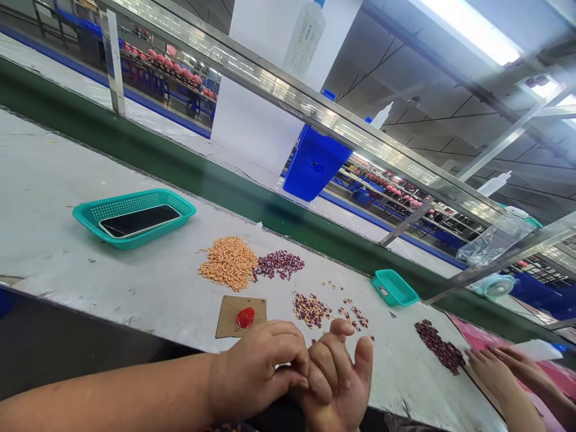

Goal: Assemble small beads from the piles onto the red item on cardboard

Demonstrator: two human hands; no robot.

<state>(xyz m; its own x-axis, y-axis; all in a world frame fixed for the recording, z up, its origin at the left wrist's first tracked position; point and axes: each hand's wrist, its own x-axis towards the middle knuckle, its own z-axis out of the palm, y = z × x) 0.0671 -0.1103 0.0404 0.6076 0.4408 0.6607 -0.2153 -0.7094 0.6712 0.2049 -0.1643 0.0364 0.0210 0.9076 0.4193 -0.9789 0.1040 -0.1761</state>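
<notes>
My left hand (270,366) and my right hand (335,375) meet at the table's near edge, in front of the small piles. The left thumb and index finger are pinched against the right hand's fingertips. My right hand is turned palm up with its fingers curled in. Whatever lies between the fingertips is hidden. Just beyond the left hand is a brown square card (227,318) bearing a glossy red blob (245,317). Behind the right hand lie small two-tone orange and purple pieces (311,309). Farther back, a pile of orange pieces (230,264) touches a pile of purple pieces (281,264).
A green basket (130,240) at left holds a phone (141,221). A smaller green basket (395,288) stands at right, near a dark red pile (438,347) and another person's hands (490,372). A metal rail (252,78) crosses behind, with a blue bin (315,162) below.
</notes>
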